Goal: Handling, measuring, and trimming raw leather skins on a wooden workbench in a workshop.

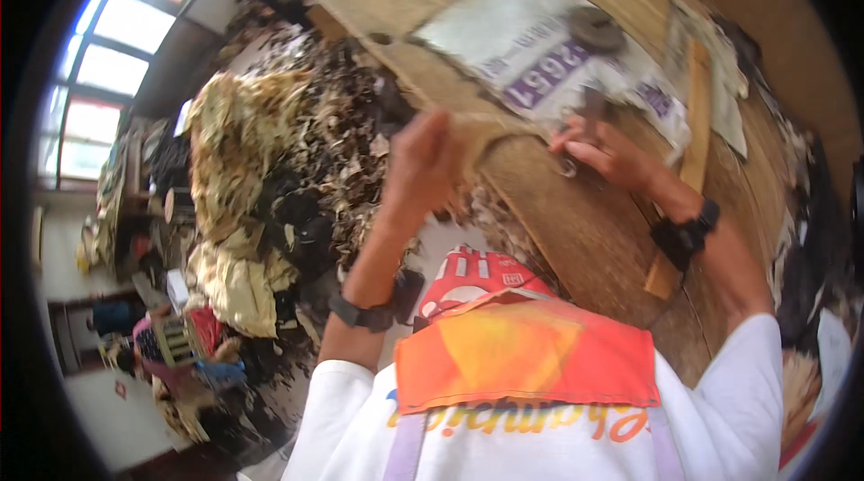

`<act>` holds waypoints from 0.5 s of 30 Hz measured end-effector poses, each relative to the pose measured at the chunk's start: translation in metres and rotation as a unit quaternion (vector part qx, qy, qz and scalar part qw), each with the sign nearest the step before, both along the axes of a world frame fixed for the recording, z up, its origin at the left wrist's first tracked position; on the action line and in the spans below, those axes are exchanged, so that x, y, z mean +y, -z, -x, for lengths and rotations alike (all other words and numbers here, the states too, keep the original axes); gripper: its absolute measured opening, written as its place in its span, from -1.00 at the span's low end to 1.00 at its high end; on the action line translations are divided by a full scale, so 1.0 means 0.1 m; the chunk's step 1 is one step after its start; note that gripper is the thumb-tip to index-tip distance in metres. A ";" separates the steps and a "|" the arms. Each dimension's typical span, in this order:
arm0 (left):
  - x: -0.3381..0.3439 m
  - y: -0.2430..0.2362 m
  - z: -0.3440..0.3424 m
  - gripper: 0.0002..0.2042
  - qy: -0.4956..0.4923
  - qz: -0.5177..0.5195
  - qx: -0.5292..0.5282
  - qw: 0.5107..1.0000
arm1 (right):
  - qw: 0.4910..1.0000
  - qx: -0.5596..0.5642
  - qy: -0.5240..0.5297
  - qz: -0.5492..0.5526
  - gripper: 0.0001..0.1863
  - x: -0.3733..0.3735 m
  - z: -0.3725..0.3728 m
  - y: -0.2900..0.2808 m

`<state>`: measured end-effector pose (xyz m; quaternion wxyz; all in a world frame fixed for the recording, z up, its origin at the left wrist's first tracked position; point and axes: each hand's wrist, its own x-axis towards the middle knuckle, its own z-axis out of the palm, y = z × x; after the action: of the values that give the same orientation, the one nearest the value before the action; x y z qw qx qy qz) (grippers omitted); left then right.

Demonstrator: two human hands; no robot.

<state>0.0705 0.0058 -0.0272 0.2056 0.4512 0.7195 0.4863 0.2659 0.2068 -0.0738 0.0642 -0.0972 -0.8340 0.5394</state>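
Observation:
My left hand [421, 161] is closed in a fist at the left edge of the wooden table [567, 211], blurred by motion. A thin tan piece that looks like hide [490, 132] stretches from it toward the right hand. My right hand [605, 155], over the table, is closed around a dark metal tool [592, 110]. One part of the tool sticks up above the fingers, and a shiny bit shows below them. Blur hides the tool's exact kind. Just beyond this hand lies a white printed sack [549, 53] with a round dark disc [596, 28] on it.
A wooden slat [696, 121] lies along the table's right side. To the left, brown scraps [355, 139] and pale hide-like sheets [234, 148] are heaped high. A person [153, 341] is in the background at lower left. I wear a red and orange apron [526, 350].

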 end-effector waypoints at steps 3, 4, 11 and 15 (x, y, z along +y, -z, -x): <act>-0.30 0.32 -0.20 -0.95 0.049 0.032 -0.053 0.997 | 0.999 0.044 0.017 -0.020 -0.76 -0.05 0.05 -0.34; -0.39 0.50 -0.16 -0.95 0.078 0.062 0.000 0.995 | 0.998 0.037 0.053 -0.003 -0.74 -0.05 0.04 -0.50; -0.86 1.41 1.32 -0.85 -0.008 0.127 -0.039 0.991 | 0.965 0.036 0.227 0.124 -0.71 -0.22 -0.19 -1.33; -1.03 0.73 2.68 -0.57 -0.117 0.591 0.331 0.726 | 0.937 0.024 0.340 0.082 -0.71 -0.37 -0.15 -1.60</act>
<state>-0.1976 -0.0974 -0.0999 0.1215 0.2828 0.9307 -0.1976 0.2813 0.1702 0.0860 0.2554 -0.3665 -0.7022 0.5544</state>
